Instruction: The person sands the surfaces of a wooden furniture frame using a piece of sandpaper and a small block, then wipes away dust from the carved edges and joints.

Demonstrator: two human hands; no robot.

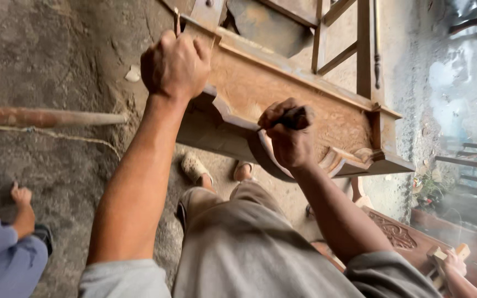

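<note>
A long carved wooden furniture panel slants across the middle of the view, with a scalloped lower edge. My left hand is closed in a fist on the panel's upper left edge, with a thin tool tip showing above the knuckles. My right hand is closed around a dark tool handle pressed against the curved lower edge of the panel. Below the panel I see my grey shorts and sandalled feet.
A wooden pole and a cord lie on the dusty concrete floor at left. Another person's foot and blue-clad leg are at bottom left. A second person's hand holds a wooden piece over a carved panel at bottom right. Wooden frames stand behind.
</note>
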